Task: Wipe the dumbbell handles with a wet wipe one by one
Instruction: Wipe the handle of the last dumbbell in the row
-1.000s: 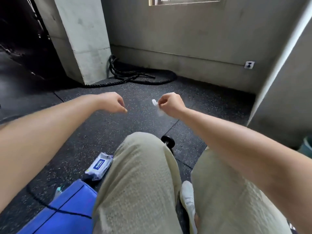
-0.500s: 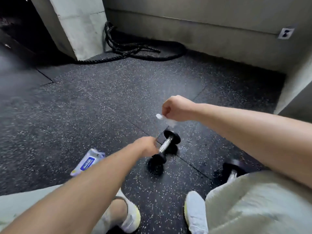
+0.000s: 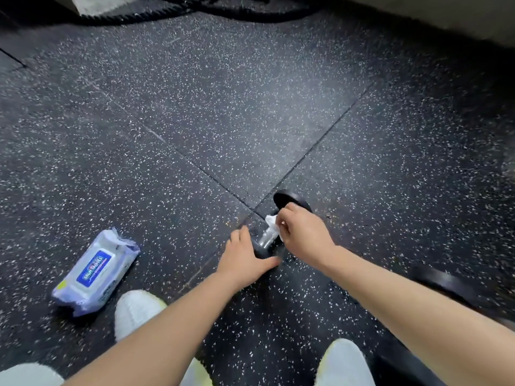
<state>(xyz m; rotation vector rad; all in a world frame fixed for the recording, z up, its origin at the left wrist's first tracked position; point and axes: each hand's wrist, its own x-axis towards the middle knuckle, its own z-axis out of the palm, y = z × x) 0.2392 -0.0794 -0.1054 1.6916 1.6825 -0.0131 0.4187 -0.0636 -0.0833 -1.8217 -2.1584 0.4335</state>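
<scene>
Head view, read from left to right. A soft pack of wet wipes (image 3: 94, 271) with a blue-and-white label lies flat on the speckled black rubber floor (image 3: 250, 107), just beyond the toe of a white shoe (image 3: 136, 310). Near the centre, the left hand (image 3: 245, 254) rests palm-down on the near black head of a small dumbbell (image 3: 263, 242). Its fingers (image 3: 239, 235) lie together along the far left side of the head and the thumb is spread out across the near side. The dumbbell lies on the floor at the meeting of the tile seams, its metal handle running away from the viewer to the far head (image 3: 288, 199). The right hand (image 3: 303, 232) comes down onto the handle from the right, its fingers (image 3: 284, 218) curled and pinching a crumpled white wet wipe (image 3: 273, 222) against the bar close to the far head. Behind the right forearm a second dumbbell (image 3: 443, 282) shows only as a blurred black head, well apart from the first. A second white shoe (image 3: 342, 360) sits at the lower right edge, and a thick black rope (image 3: 195, 9) runs along the top of the view.
</scene>
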